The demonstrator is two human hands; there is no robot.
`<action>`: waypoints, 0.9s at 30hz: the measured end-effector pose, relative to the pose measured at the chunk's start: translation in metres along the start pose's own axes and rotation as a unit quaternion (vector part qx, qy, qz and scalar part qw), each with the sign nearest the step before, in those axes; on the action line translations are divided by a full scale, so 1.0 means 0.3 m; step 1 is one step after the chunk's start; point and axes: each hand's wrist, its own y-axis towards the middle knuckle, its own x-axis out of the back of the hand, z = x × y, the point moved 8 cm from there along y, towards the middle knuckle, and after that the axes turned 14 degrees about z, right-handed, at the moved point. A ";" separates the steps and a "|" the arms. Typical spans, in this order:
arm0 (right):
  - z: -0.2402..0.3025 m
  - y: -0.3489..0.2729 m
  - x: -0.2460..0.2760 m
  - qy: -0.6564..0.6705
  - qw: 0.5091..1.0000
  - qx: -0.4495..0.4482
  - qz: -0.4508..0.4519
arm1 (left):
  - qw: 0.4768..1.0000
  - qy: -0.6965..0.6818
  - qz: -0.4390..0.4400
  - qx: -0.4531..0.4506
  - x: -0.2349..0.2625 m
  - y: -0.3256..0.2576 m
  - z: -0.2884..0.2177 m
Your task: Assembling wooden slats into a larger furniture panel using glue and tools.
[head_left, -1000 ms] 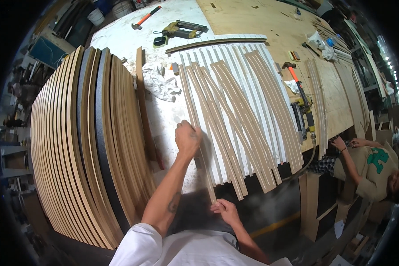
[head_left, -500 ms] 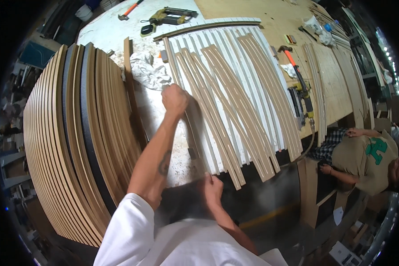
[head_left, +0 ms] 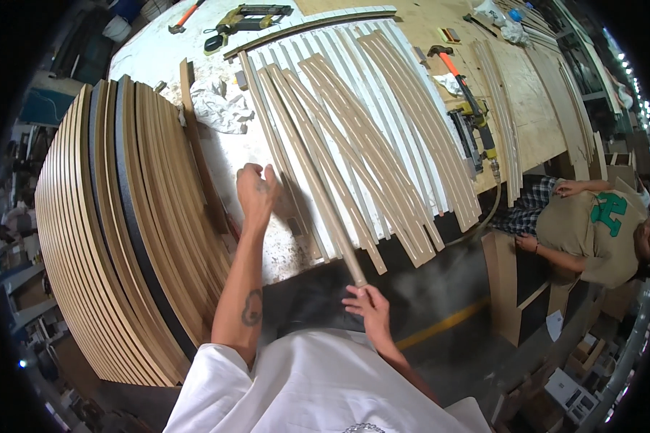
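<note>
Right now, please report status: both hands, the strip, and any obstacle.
Left hand flat on the bench among the strips. Right hand gripping the near end of one long wooden strip. Loose strips crowd alongside; another person at bench's right edge.

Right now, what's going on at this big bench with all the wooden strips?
A person at a white workbench is handling a long thin wooden strip. The right hand grips its near end at the bench's edge, while the left hand rests farther up beside it. More strips lie fanned across the top, and a curved slatted panel stands to the left. Another person crouches low on the right.
</note>
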 end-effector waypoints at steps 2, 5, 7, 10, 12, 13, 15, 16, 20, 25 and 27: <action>-0.018 -0.001 -0.054 -0.008 0.999 -0.015 0.027 | 0.999 -0.005 -0.015 -0.042 0.015 -0.044 -0.047; -0.006 0.045 -0.066 -0.122 0.991 0.054 -0.021 | 0.996 0.000 -0.017 -0.086 -0.018 -0.061 -0.079; 0.038 0.060 -0.075 -0.230 0.963 0.121 -0.066 | 0.994 0.012 0.013 -0.112 -0.036 -0.063 -0.117; 0.093 0.064 -0.121 -0.482 0.856 0.167 -0.084 | 0.994 0.024 0.016 -0.106 -0.052 -0.075 -0.156; 0.093 0.060 -0.138 -0.544 0.817 0.168 -0.089 | 0.994 0.050 0.022 -0.093 -0.062 -0.065 -0.169; 0.098 0.061 -0.146 -0.574 0.796 0.168 -0.092 | 0.994 0.052 0.020 -0.095 -0.062 -0.061 -0.171; 0.112 0.068 -0.145 -0.572 0.801 0.165 -0.066 | 0.993 0.089 0.011 -0.070 -0.064 -0.056 -0.173; 0.113 0.075 -0.148 -0.570 0.805 0.159 -0.041 | 0.993 0.092 0.023 -0.068 -0.077 -0.047 -0.160; 0.105 0.087 -0.143 -0.595 0.788 0.153 -0.025 | 0.991 0.116 0.045 -0.039 -0.105 -0.028 -0.142; 0.106 0.086 -0.171 -0.640 0.759 0.105 -0.055 | 0.992 0.117 0.049 -0.019 -0.090 -0.015 -0.143; 0.115 0.099 -0.175 -0.633 0.762 0.122 -0.060 | 0.991 0.120 0.049 -0.013 -0.088 -0.006 -0.148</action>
